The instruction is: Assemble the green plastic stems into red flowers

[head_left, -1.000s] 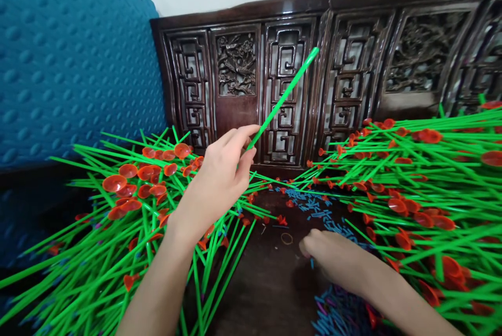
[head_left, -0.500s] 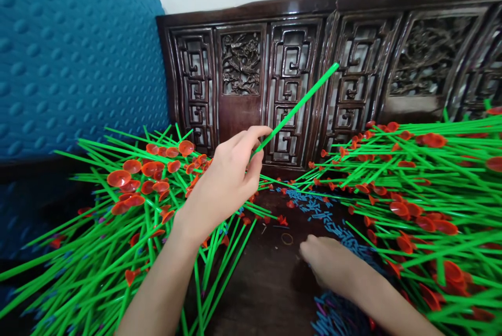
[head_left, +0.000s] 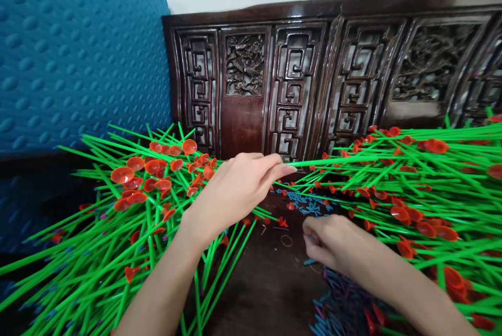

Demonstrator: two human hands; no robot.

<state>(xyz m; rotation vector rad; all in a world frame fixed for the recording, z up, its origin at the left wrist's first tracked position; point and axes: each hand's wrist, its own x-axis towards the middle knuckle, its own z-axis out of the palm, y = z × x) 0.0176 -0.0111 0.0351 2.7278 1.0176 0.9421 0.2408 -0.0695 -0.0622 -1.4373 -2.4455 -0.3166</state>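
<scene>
My left hand (head_left: 239, 195) is closed, with thumb and fingers pinching a thin green plastic stick (head_left: 314, 162). The stick points right, almost level, and its far end blends into the green sticks behind it. Low over the dark wooden surface, my right hand (head_left: 333, 239) is closed with its fingers curled. What it holds, if anything, is hidden. Just beneath its fingers shows a small blue piece (head_left: 309, 262); I cannot tell whether they touch it. Many short blue and purple pieces (head_left: 341, 299) lie in a pile beside and below that hand.
Green sticks (head_left: 86, 252) with orange-red cups (head_left: 122, 174) are heaped at left. Another heap of green sticks (head_left: 431, 195) and cups lies at right. A carved wooden backrest (head_left: 243, 122) stands behind, a blue bumpy mat (head_left: 78, 59) at left. A rubber band (head_left: 286, 241) lies on the wood.
The green stick in my left hand has swung down from pointing up-right to nearly level, and that hand moved slightly right and down. My right hand has risen slightly, fingers still curled.
</scene>
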